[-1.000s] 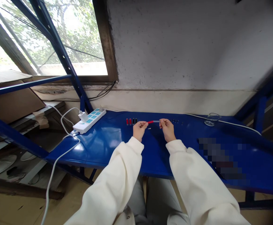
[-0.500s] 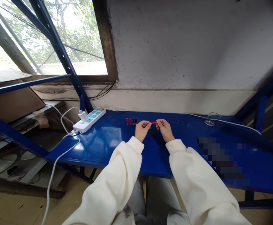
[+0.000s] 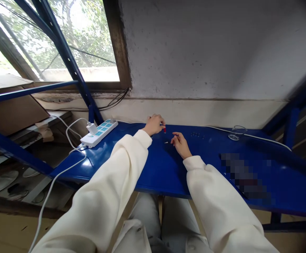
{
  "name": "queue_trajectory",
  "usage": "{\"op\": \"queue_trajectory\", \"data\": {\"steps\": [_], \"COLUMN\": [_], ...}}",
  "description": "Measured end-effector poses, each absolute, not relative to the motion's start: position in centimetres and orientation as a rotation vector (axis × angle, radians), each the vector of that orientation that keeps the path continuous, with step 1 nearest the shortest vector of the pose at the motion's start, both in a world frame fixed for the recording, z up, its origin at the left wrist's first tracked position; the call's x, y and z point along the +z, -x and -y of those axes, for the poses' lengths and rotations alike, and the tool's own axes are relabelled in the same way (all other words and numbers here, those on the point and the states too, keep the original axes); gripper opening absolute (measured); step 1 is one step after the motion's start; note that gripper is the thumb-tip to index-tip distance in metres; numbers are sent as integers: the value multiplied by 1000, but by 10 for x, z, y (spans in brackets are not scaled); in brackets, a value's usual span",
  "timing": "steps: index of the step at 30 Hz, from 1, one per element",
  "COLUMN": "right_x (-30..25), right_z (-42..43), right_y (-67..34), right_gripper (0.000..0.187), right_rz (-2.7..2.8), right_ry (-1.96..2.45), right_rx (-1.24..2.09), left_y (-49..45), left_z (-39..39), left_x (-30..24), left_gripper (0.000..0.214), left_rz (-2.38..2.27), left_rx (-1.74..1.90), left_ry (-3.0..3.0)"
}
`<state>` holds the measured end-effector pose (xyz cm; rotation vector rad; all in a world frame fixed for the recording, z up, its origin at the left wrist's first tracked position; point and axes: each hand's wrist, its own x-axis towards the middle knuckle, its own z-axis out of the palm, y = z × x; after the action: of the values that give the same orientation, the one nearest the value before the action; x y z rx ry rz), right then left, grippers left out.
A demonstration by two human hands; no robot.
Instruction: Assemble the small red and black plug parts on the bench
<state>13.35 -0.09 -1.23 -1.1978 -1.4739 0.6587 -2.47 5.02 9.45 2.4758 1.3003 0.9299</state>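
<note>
My left hand [image 3: 155,124] reaches toward the back of the blue table [image 3: 132,161], its fingers pinched on a small red piece [image 3: 165,130] that points down at the tabletop. My right hand [image 3: 179,143] rests on the table just right of it, fingers loosely curled near a tiny light bit [image 3: 166,142] lying on the surface; I cannot make out anything held in it. The row of red and black pieces seen earlier is hidden behind my left hand. A row of small dark pieces [image 3: 197,134] lies further right.
A white power strip [image 3: 99,133] with a plugged-in charger and white cable sits at the table's left end. A small glass dish [image 3: 236,133] and a white cable [image 3: 263,138] lie at the back right. Blue frame bars, a window and a grey wall surround the table.
My hands, which held a thin red-tipped piece between them, have parted. The left hand moved up and back with the red piece; the right hand dropped to the table.
</note>
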Motion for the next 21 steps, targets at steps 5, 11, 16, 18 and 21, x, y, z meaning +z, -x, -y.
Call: {"op": "queue_trajectory", "data": {"steps": [5,11,16,18,21], "right_x": [-13,-12,-10,-10,-10], "right_z": [1,2,3,4,3], "right_y": [-135,-135,-134,-134,-134], "right_gripper": [29,28,29,29,29], "right_rz": [1517,1531,1519,1520,1521], "right_ry": [1244,1256,1261,1266,1266], "right_rx": [610,606,609,607,602], "left_y": [37,44,44,44,46], "left_z": [-64,-67,-67,-68,-69], "left_x": [76,58,61,61,60], "left_gripper": [9,7,8,7,4], "left_rz": [-1507,-1564,-1568,-1576,-1611], "left_rx": [658,633,635,638,582], "left_ry": [-2536,-2510,-2502,-2497,-2523]}}
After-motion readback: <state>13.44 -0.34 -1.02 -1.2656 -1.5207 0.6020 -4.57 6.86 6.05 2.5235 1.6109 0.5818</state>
